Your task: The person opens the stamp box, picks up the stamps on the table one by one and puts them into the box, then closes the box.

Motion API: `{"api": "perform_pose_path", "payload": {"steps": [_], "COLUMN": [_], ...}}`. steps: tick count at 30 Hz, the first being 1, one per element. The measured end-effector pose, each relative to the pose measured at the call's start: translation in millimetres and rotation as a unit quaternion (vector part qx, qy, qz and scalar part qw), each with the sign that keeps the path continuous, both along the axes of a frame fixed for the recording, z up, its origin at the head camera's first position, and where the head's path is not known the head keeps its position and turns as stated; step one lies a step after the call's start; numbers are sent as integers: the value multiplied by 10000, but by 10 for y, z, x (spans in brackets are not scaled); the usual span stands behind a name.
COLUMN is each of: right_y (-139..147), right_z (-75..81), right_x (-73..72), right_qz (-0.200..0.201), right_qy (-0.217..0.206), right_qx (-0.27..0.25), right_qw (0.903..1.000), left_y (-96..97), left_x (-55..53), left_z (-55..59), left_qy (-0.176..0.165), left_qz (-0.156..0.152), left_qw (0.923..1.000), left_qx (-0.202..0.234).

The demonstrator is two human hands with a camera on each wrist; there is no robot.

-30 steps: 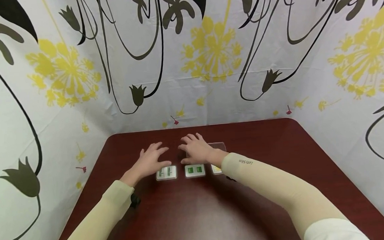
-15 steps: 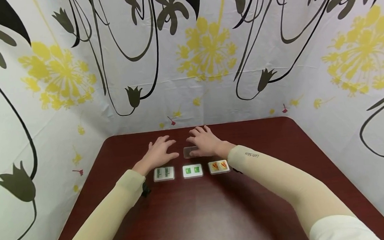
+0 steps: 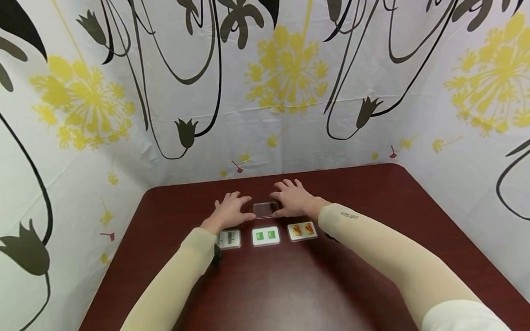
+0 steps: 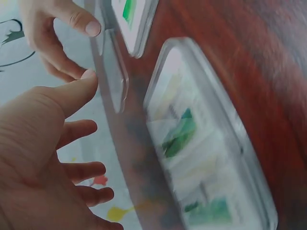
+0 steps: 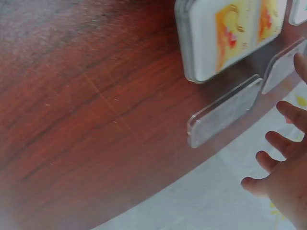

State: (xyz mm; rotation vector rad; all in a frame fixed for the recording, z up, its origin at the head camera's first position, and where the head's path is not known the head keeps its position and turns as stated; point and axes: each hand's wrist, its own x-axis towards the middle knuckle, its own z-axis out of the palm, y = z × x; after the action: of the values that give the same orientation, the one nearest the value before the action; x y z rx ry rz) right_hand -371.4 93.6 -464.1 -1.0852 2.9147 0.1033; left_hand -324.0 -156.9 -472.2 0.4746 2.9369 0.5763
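My left hand (image 3: 231, 210) is spread over the far part of the table, its thumb close to the left edge of a clear plastic lid (image 3: 265, 211). My right hand (image 3: 292, 200) hovers at that lid's right side, fingers spread. Neither hand holds anything. A second clear lid (image 5: 225, 112) shows in the right wrist view, behind the box with orange pictures (image 3: 302, 230); my right hand covers its place in the head view. Nearer me lie a box with two green squares (image 3: 266, 236) and a box with dark green pictures (image 3: 230, 239), partly behind my left wrist.
The dark red-brown table (image 3: 272, 291) has rounded far corners. A white cloth (image 3: 281, 134) with flower prints hangs along its back and sides. The three boxes stand in a row, with small gaps between them.
My left hand has moved right and away from me, past the left box. My right hand has shifted right, uncovering the middle clear lid and the orange-picture box.
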Motion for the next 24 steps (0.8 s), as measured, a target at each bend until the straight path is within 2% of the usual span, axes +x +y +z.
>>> {"api": "perform_pose_path", "payload": {"steps": [8, 15, 24], "right_y": [29, 41, 28], "right_z": [-133, -187, -194], "right_x": [-16, 1, 10], "right_qz": [-216, -175, -73], "right_qy": [-81, -201, 29], "right_qx": [97, -118, -263], "right_qw": [9997, 9996, 9996], "left_y": [184, 227, 235], "left_x": [-43, -37, -83], "left_z": [-133, -155, -193], "left_qy": [-10, 9, 258], "left_qz": [-65, 47, -51], "left_qw": [9987, 9982, 9969], "left_qx": [-501, -593, -742]}}
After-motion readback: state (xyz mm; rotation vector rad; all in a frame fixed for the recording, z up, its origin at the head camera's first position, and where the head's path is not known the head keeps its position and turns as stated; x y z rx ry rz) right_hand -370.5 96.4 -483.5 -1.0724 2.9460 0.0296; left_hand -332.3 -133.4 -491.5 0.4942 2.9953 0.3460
